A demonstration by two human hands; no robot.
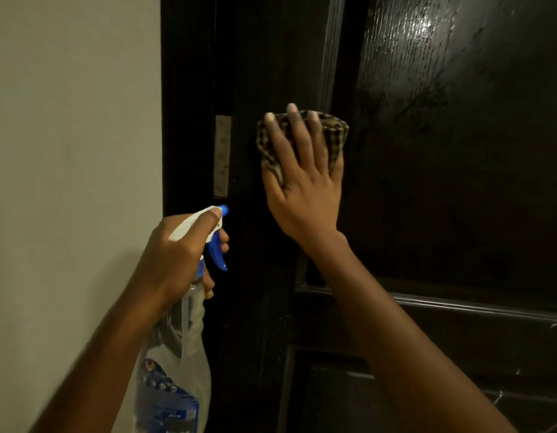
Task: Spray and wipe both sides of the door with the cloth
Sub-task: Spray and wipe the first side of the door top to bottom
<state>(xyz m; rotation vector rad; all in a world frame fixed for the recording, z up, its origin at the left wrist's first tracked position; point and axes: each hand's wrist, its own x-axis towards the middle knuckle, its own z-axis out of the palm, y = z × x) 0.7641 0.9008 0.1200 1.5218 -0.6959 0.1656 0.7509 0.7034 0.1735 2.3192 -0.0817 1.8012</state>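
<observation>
Fingers [224,242] of the left hand [177,254] are curled round the neck of a spray bottle [185,348], low and left of centre, with a plain pale wall [68,151] behind them on the far left. One digit lies along the top of the bottle's white spray head. The blue trigger [218,254] hangs in front of the curled fingers; whether it is being squeezed cannot be told. The bottle is clear, carries a blue label low down, and stands roughly upright. Its blue nozzle [224,210] points right, towards the dark door frame [186,89], and sits just below a pale metal hinge plate [222,156] set in that frame. Right of the hinge, the right hand [305,189] lies flat against the door [458,182], its fingers straight, slightly spread and pointing up. Under them it presses a folded checked cloth [335,132] onto the door's left upright strip, beside the raised moulding of the upper panel. The cloth shows above and on both sides of the fingers. Further right, the glossy, near-black door fills the view, with a bright reflection and streaky marks on its upper panel.
</observation>
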